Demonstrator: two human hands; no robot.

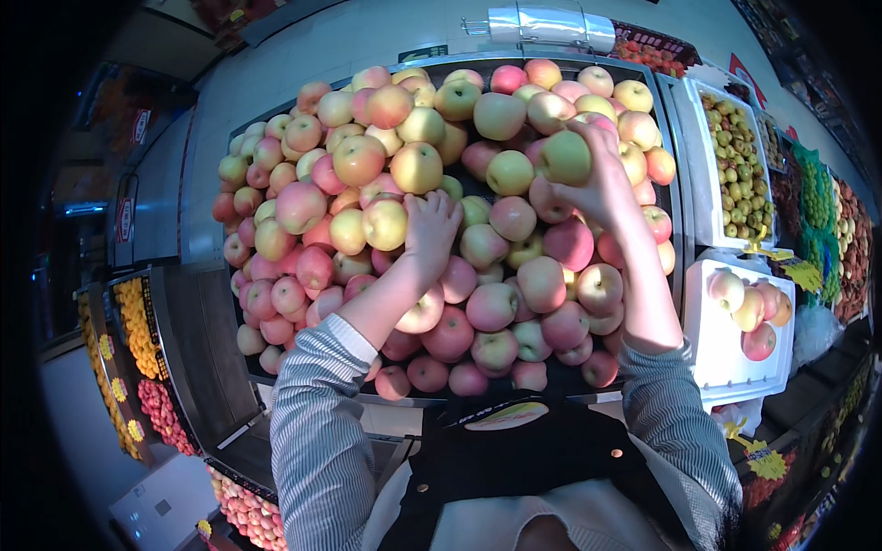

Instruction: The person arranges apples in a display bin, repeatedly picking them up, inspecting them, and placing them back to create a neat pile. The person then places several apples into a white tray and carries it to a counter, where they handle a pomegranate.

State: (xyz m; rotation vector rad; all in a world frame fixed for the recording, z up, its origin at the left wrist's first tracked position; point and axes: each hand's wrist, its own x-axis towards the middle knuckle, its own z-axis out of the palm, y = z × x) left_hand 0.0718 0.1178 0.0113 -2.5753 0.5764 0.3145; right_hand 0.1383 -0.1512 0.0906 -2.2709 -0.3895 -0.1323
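A broad heap of pink, red and yellow apples (493, 306) fills a dark display bin (672, 206) before me. My right hand (603, 172) grips a yellow-green apple (565, 158) above the right part of the heap, thumb below it and fingers behind. Palm down near the middle, my left hand (434, 227) rests on the heap with its fingers bent. It lies against the right side of a yellow apple (384, 224); whether it grasps one underneath is hidden. Dark gaps of the bin floor show between apples near the centre.
To the right stand a white foam box (699, 165) of small green-brown fruit and a white foam tray (716, 365) holding several apples. A plastic bag roll (551, 26) sits beyond the far edge. Crates of orange fruit (138, 327) stand left.
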